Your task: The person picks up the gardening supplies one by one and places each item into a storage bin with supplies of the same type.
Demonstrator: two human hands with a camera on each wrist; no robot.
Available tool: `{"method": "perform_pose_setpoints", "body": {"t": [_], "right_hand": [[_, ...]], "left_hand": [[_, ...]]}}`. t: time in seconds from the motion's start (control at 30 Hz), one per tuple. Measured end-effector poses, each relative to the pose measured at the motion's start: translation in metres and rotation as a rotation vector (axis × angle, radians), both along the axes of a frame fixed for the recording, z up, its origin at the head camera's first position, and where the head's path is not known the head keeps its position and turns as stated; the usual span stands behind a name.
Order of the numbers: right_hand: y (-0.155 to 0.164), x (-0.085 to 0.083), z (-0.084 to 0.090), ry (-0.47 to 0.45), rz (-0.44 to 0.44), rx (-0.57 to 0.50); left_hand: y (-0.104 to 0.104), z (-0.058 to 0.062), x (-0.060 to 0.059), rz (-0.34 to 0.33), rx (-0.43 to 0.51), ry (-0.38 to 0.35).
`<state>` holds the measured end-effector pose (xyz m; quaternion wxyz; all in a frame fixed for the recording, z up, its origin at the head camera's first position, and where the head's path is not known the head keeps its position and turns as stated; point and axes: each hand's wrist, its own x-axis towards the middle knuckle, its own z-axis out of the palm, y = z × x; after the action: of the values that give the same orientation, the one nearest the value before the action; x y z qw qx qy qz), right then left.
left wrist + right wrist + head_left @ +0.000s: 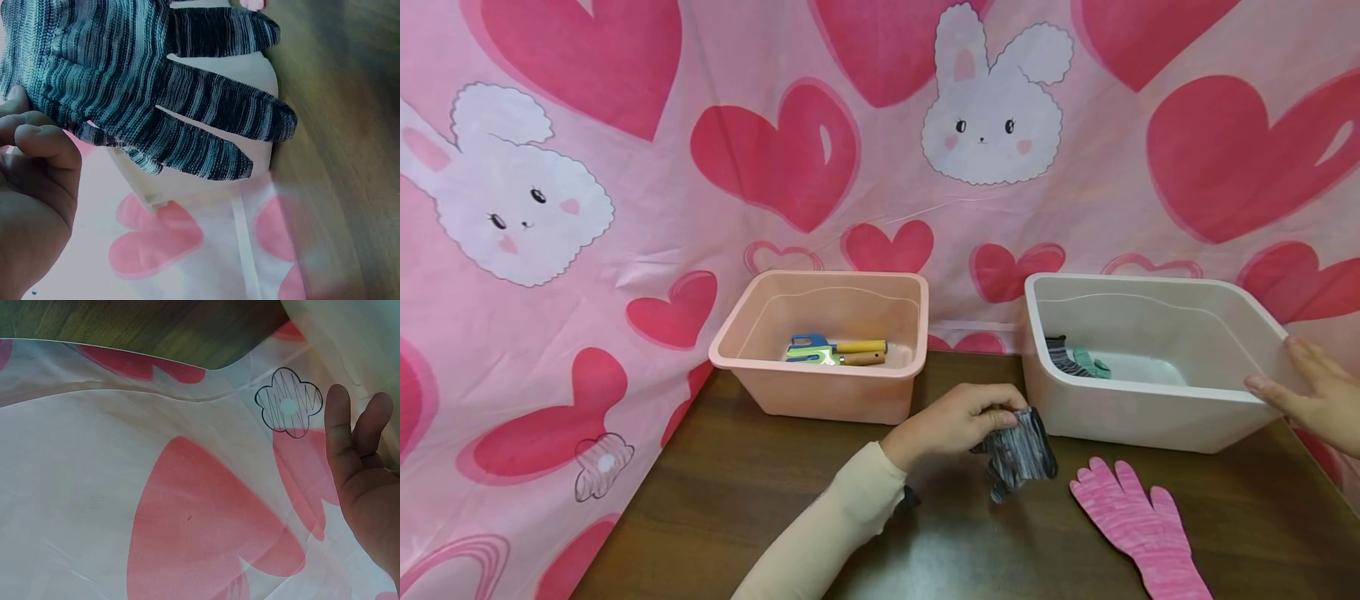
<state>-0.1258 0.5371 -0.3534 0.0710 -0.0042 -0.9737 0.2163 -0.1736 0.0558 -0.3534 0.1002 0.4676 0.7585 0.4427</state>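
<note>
My left hand [958,421] pinches a black-and-grey striped knit glove [1019,450] near its cuff, over the table in front of the gap between two bins. In the left wrist view the glove's fingers [225,103] spread out away from my fingertips. My right hand [1318,396] is at the right end of the white bin [1142,417], thumb and fingertips at its rim, fingers fairly straight. Inside that bin lie a dark striped knit piece [1063,358] and a green knit piece [1090,363]. A pink glove [1142,525] lies flat on the table in front.
A peach bin [827,392] stands at the left, holding small garden tools with a yellow handle [861,346] and a brown handle [862,359]. The wooden table [700,517] ends at a pink curtain [655,217] with hearts and rabbits. Something dark [909,499] shows beside the left sleeve.
</note>
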Motion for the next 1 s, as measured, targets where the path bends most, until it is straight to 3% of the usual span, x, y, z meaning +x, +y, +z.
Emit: {"method": "perform_pose_setpoints", "body": {"t": [0.23,0.6,1.0], "right_hand": [[-0.001,0.001,0.001,-0.008,-0.003,0.001],[0.005,-0.003,-0.003,-0.004,0.019,0.004],[0.004,-0.002,-0.002,0.002,0.017,0.017]], "left_hand": [[0.001,0.004,-0.005,0.025,0.026,-0.012],[0.001,0.014,-0.022,0.025,0.197,-0.051],[0.007,0.030,-0.035,0.120,0.304,-0.144]]}}
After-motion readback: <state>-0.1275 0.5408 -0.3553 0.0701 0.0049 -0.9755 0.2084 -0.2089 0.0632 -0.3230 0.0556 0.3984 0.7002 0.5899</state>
